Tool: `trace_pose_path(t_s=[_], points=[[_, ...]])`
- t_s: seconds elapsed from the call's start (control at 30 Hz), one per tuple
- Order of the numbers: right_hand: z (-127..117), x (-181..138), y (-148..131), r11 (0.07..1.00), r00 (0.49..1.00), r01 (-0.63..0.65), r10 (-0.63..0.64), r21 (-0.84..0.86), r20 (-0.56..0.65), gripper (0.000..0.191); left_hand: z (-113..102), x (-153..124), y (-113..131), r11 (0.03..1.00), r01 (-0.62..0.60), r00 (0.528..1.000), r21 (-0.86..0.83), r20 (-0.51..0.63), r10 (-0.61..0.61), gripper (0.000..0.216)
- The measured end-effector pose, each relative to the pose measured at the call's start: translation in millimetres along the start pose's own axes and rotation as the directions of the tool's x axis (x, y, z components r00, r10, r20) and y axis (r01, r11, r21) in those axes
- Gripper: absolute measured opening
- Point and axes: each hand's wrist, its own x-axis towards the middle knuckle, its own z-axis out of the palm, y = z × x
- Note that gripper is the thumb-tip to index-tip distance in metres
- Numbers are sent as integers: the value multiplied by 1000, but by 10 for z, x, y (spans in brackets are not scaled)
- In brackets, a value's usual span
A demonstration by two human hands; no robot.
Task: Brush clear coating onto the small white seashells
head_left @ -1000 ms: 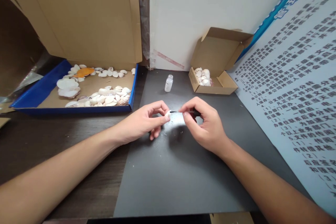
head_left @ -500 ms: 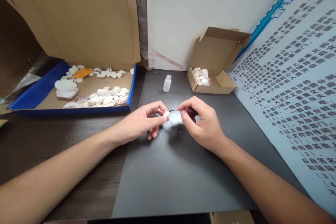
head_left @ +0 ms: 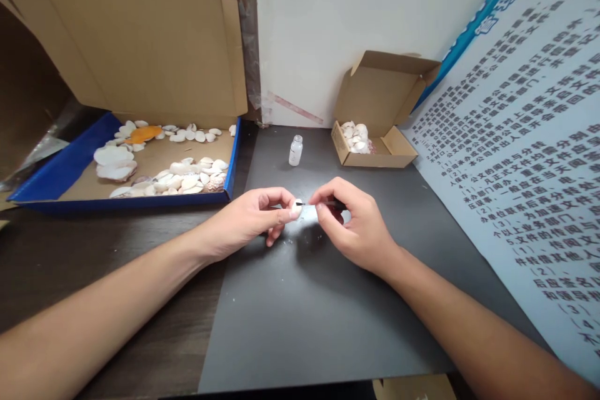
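Observation:
Between the thumb and forefinger of my left hand [head_left: 262, 215] is a small white seashell [head_left: 295, 207], closed in a pinch. My right hand [head_left: 354, 219] grips a thin brush-like applicator [head_left: 307, 204] with a dark tip and a dark handle partly hidden by the fingers. Its tip meets the shell, as far as I can see. Beyond the hands stands a small uncapped bottle [head_left: 295, 151], upright and whitish. Under the fingers, a bright patch and tiny white crumbs show on the dark grey mat [head_left: 281, 337].
At left an open blue-edged cardboard box [head_left: 70, 187] holds several pale shells [head_left: 187, 182] and an orange piece [head_left: 144, 134]. A smaller open carton [head_left: 398, 153] with shells [head_left: 356, 137] sits at back right. A printed sheet [head_left: 525, 169] stands along the right.
The applicator's dark tip has come left onto the shell, where before there was a gap. My right hand has shifted slightly left. The whole view has moved a little.

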Motion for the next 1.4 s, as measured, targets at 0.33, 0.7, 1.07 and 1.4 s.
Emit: trace_pose_path(t_s=[0.33, 0.7, 1.07, 1.4], points=[[-7, 5, -1, 995, 995, -90, 89, 33, 41, 9, -19, 12, -21, 1000, -9, 1000, -19, -8, 9, 22], [-9, 6, 11, 994, 994, -105, 103, 28, 38, 9, -2, 7, -10, 1000, -19, 1000, -21, -18, 18, 18], [-15, 20, -21, 992, 993, -116, 115, 50, 27, 4, -16, -7, -25, 998, 9, 1000, -61, -9, -10, 20], [-21, 29, 0, 993, 992, -121, 120, 13, 43, 5, -24, 6, -43, 1000, -6, 1000, -24, -27, 5, 21]])
